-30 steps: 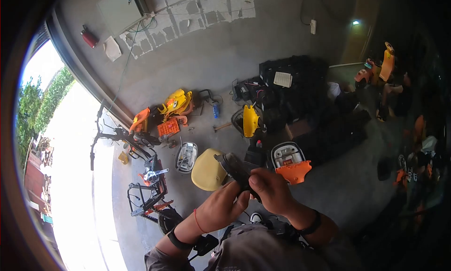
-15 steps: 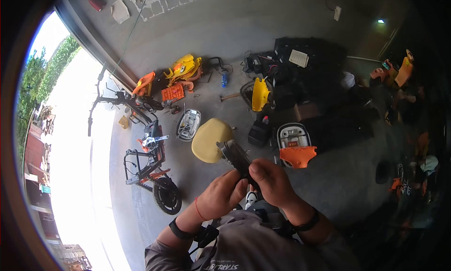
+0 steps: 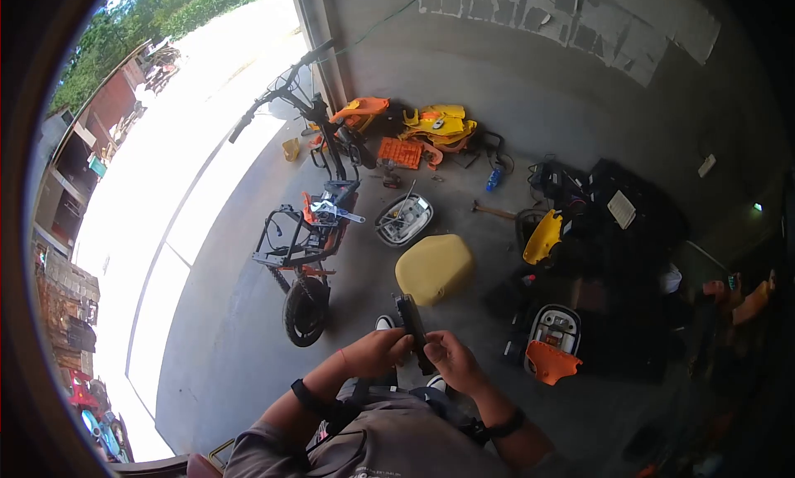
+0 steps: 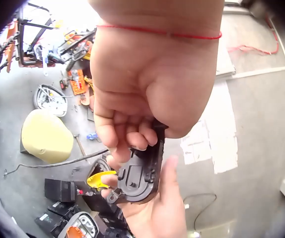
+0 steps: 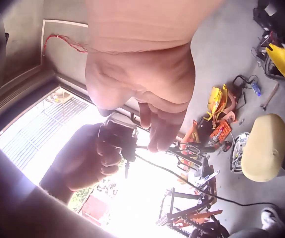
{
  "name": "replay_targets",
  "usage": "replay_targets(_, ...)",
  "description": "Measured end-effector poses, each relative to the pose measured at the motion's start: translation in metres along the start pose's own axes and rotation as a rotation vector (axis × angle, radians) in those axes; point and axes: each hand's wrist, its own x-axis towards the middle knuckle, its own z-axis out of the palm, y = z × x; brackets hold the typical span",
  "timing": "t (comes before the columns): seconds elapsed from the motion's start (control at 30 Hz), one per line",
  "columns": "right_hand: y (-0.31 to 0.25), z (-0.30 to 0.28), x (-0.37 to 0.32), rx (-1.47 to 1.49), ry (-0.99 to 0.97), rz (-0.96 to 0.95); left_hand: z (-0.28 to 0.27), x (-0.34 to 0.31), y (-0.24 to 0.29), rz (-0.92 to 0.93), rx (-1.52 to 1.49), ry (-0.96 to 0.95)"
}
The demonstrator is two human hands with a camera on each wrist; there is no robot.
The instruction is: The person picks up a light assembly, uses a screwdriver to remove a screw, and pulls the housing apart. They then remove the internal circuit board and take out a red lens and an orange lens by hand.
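Observation:
A black plastic part (image 3: 409,322) is held between both hands in front of the body. The left hand (image 3: 377,353) grips its left side, and the right hand (image 3: 454,363) pinches its other side with thumb and fingers. In the left wrist view the part's moulded face (image 4: 136,176) shows, with the left hand (image 4: 150,84) curled over one end and the right hand (image 4: 160,214) under the other. A thin dark cable (image 5: 207,193) runs from near the part in the right wrist view, where the right hand (image 5: 140,82) partly hides it.
A yellow seat-like piece (image 3: 435,269) lies on the floor ahead. To the left stands a stripped two-wheeler frame (image 3: 306,238) with handlebars. White shells (image 3: 403,220), an orange panel (image 3: 553,362), a hammer (image 3: 494,210) and yellow covers (image 3: 443,126) lie around; dark boxes stand right.
The head view has turned, so the floor items and two-wheeler appear farther right. Both hands still hold the black part, which now appears smaller and more upright in that view.

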Motion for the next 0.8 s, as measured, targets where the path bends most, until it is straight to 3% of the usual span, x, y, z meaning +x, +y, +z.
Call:
replay_targets(0.07,0.021,-0.009,0.031,-0.079,0.037,-0.065,-0.027,0.017,-0.046,-0.009,-0.151,0.084)
replay_targets(0.13,0.058,-0.029,0.052,-0.327,0.230,-0.045,-0.057,0.044,-0.120,-0.132,-0.731,0.349)
replay_targets(0.2,0.087,-0.054,0.064,-0.552,0.368,0.035,-0.093,0.070,-0.210,-0.208,-0.959,0.481)
replay_targets(0.23,0.108,-0.068,0.070,-0.533,0.397,0.137,-0.101,0.105,-0.338,-0.101,-0.672,0.364)
replay_targets(0.27,0.129,-0.077,0.070,-0.513,0.425,0.244,-0.117,0.101,-0.342,-0.105,-0.688,0.370)
replay_targets(0.33,0.145,-0.085,0.075,-0.446,0.435,0.549,-0.152,0.094,-0.330,-0.472,-1.278,0.541)
replay_targets(0.37,0.165,-0.086,0.074,-0.511,0.424,0.556,-0.156,0.105,-0.396,-0.518,-1.365,0.353)
replay_targets(0.4,0.182,-0.083,0.069,-0.572,0.412,0.579,-0.154,0.104,-0.433,-0.530,-1.225,0.289)
replay_targets(0.47,0.189,-0.058,0.078,-0.598,0.327,0.679,-0.160,0.088,-0.416,-0.637,-1.081,0.439)
replay_targets(0.53,0.178,-0.026,0.107,-0.603,0.237,0.763,-0.168,0.073,-0.410,-0.636,-0.767,0.423)
replay_targets(0.6,0.148,0.001,0.146,-0.800,0.072,0.711,-0.176,0.061,-0.404,-0.703,-0.466,0.455)
replay_targets(0.67,0.110,0.018,0.200,-0.805,0.043,0.771,-0.172,0.051,-0.404,-0.560,-0.381,0.471)
replay_targets(0.73,0.089,0.026,0.229,-0.831,-0.128,0.733,-0.189,0.043,-0.377,-0.538,-0.321,0.418)
replay_targets(0.8,0.061,0.017,0.259,-0.397,-0.277,0.962,-0.210,0.038,-0.371,-0.563,-0.148,0.246)
